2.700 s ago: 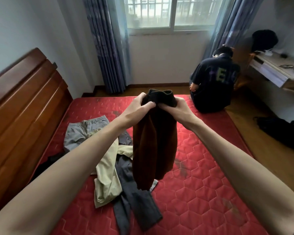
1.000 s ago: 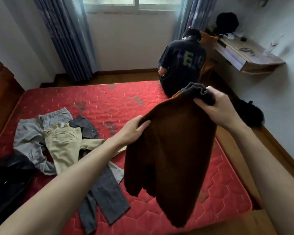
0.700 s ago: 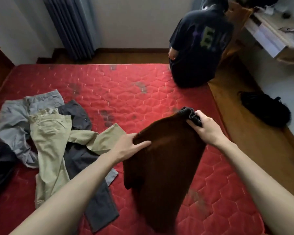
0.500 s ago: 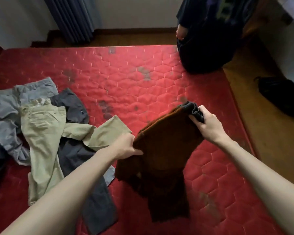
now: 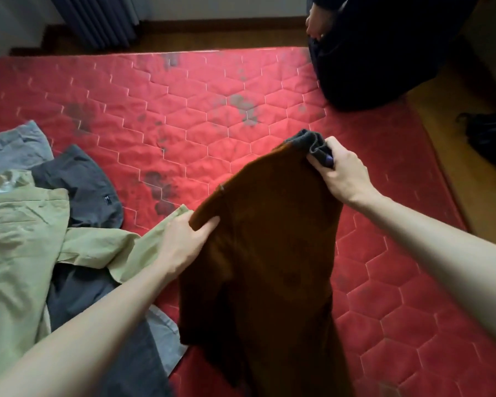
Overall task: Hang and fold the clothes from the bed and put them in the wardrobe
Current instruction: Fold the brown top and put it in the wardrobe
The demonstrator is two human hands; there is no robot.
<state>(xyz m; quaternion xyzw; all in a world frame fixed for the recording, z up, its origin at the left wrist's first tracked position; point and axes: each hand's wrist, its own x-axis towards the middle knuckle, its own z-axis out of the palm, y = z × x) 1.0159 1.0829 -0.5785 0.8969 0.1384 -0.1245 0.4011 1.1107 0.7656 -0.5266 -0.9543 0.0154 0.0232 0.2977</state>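
The brown top (image 5: 269,253) has come lower over the bed's (image 5: 184,90) right edge. The right hand (image 5: 341,173) grips its dark collar, the left hand (image 5: 184,242) pinches a shoulder, spreading it, probably for folding.

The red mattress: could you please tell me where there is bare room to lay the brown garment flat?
The mattress is bare between the trouser pile on its left and the seated person at its far right corner, and along its right edge. The brown garment, held by the left hand and right hand, hangs there.
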